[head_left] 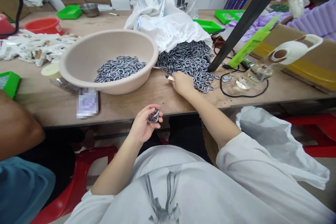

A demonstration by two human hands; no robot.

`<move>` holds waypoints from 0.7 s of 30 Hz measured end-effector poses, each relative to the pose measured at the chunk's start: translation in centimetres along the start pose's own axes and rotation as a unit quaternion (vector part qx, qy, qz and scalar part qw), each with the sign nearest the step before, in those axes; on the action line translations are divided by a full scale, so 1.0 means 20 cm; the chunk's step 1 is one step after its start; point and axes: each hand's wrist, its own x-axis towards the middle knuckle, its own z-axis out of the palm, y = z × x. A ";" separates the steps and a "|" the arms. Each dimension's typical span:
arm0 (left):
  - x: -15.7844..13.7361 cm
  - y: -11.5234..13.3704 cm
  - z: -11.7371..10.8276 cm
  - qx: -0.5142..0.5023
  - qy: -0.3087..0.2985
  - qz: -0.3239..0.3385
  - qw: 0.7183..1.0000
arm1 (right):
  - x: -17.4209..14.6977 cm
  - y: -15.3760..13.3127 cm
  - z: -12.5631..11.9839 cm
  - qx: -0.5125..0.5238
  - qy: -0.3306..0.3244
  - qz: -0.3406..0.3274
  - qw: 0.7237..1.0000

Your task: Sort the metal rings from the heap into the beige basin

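Note:
Just in front of the table edge, my left hand [145, 123] is cupped, palm up, with its fingers curled round a few grey metal rings [153, 116]. My right hand [183, 83] rests by the near side of a heap of the same rings [186, 59], which spills from a white sack [168, 28]. Its fingers are closed on a small white stick with a dark tip [170, 77], mostly hidden in the grip. Left of the heap stands a large beige basin [110, 40], with many more rings [119, 69] lying in its bottom.
A slanted dark metal post [236, 24] stands right of the heap. Beyond it are a water bottle [262, 68] and a black cable [244, 96]. White strips [34, 47], a jar [52, 73] and a phone [88, 102] lie left. A co-worker's arm [18, 126] is at far left.

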 end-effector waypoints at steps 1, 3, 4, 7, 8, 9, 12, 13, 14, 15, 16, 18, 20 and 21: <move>0.00 0.01 0.00 -0.008 0.012 -0.001 1.000 | -0.02 0.00 -0.01 0.056 0.005 -0.003 0.998; 0.02 0.01 0.01 -0.008 0.029 0.013 0.999 | -0.09 -0.02 -0.03 0.227 -0.009 -0.012 0.974; 0.02 0.01 0.02 0.002 0.035 0.031 0.999 | -0.14 -0.03 -0.04 0.327 -0.033 -0.019 0.944; 0.05 -0.03 0.03 0.059 0.046 0.116 0.990 | -0.31 -0.08 -0.06 0.552 -0.140 -0.015 0.822; 0.06 -0.04 0.03 0.086 0.044 0.142 0.985 | -0.36 -0.10 -0.07 0.588 -0.166 -0.007 0.792; 0.07 -0.06 0.03 0.114 0.041 0.162 0.979 | -0.41 -0.12 -0.07 0.614 -0.183 0.001 0.768; 0.08 -0.09 0.02 0.177 0.022 0.183 0.967 | -0.51 -0.18 -0.08 0.648 -0.194 0.018 0.737; 0.08 -0.09 0.03 0.183 0.015 0.184 0.966 | -0.53 -0.20 -0.08 0.649 -0.180 0.018 0.739; 0.07 -0.10 0.03 0.178 0.010 0.185 0.966 | -0.55 -0.21 -0.08 0.648 -0.159 0.014 0.744; 0.06 -0.10 0.03 0.167 0.004 0.186 0.968 | -0.57 -0.22 -0.08 0.646 -0.135 0.006 0.751; 0.05 -0.10 0.03 0.153 -0.001 0.186 0.970 | -0.58 -0.23 -0.08 0.643 -0.114 -0.007 0.757; 0.03 -0.09 0.05 0.130 -0.010 0.180 0.975 | -0.59 -0.24 -0.07 0.644 -0.094 -0.031 0.759; 0.02 -0.09 0.06 0.122 -0.019 0.167 0.978 | -0.58 -0.24 -0.06 0.646 -0.086 -0.035 0.758; 0.01 -0.09 0.07 0.122 -0.023 0.158 0.980 | -0.57 -0.23 -0.06 0.641 -0.074 -0.031 0.763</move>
